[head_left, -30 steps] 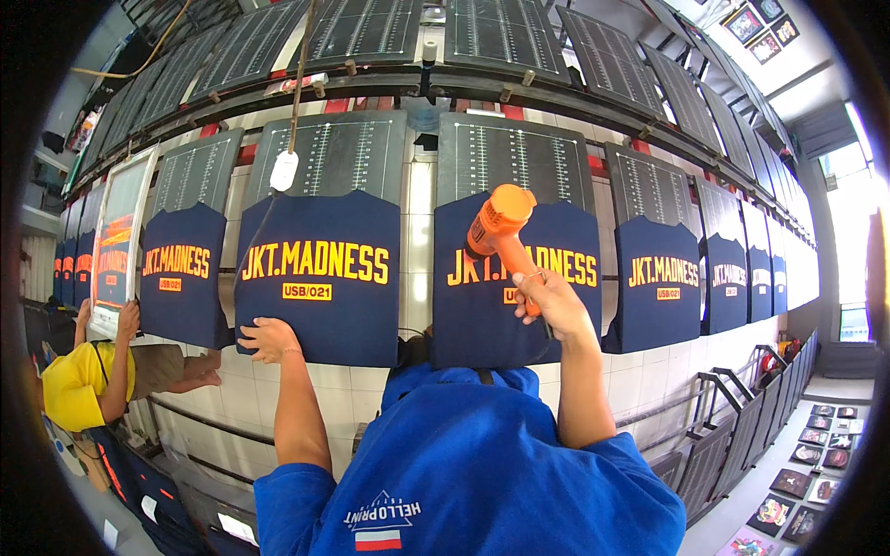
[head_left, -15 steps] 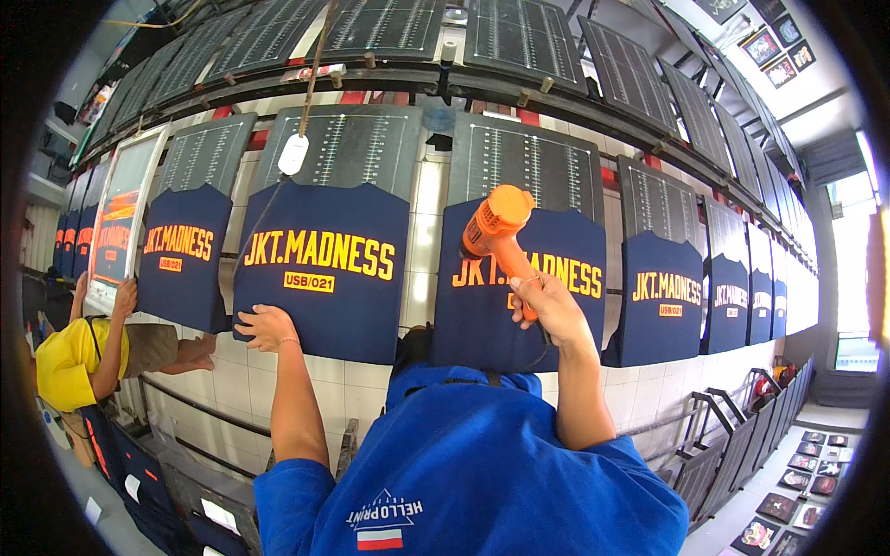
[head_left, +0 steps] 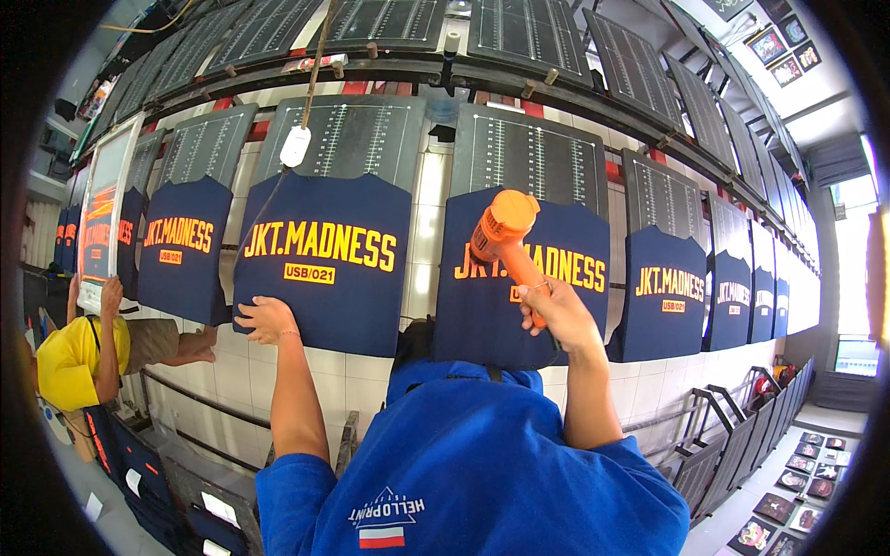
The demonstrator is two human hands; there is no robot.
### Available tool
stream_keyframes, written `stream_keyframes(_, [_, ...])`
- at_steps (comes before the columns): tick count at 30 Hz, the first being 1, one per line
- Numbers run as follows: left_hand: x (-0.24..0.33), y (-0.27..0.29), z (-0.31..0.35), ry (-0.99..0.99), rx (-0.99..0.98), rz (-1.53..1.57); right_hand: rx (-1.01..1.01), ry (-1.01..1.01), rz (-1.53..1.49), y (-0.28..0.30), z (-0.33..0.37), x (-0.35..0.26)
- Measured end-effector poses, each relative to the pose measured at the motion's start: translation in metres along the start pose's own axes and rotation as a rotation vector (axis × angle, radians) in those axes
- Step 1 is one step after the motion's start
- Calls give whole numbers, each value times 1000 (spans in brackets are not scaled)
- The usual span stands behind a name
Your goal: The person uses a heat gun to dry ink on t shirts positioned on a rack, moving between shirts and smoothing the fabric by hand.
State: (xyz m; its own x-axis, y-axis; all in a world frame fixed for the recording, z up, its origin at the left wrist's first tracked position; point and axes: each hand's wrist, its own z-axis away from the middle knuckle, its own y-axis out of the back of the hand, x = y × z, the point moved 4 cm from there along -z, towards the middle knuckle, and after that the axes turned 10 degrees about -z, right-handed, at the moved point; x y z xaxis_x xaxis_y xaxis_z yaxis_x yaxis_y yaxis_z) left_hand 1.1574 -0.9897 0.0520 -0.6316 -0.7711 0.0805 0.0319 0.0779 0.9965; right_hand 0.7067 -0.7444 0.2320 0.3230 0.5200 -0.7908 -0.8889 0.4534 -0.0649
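Observation:
My right hand is closed round the handle of an orange heat gun, held over a navy shirt with orange-yellow print, partly covering that print. A thin cord hangs by my wrist. My left hand lies with its fingers apart on the lower left corner of another navy shirt of the same print. Both shirts are spread on dark boards marked with white lines.
More printed navy shirts run along the row to both sides. At left a person in yellow holds a white-framed screen. A white tag-shaped piece hangs on a cord. Black metal rails stand behind me.
The person in yellow has shifted the framed screen to the left, uncovering more of a shirt beside it. My hands stay nearly in place, the right one still gripping the heat gun.

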Motion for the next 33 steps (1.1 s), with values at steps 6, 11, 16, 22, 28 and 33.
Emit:
stream_keyframes(6, [0,-1,-1,-13,-2,0,-41,-2,10,-3,10,0])
stream_keyframes(11, [2,0,1,-17,-15,14,-76,25,57,-9,17,3])
stream_keyframes(16, [3,2,3,-26,11,-22,-60,-2,46,-7,23,7])
stream_keyframes(22, [1,2,3,-29,8,0,-12,-18,-11,1,29,10])
stream_keyframes(28, [1,-3,0,-33,23,1,-36,-25,-65,-5,28,19])
stream_keyframes(33, [0,-4,-1,-41,28,-10,-94,-13,22,-22,23,16])
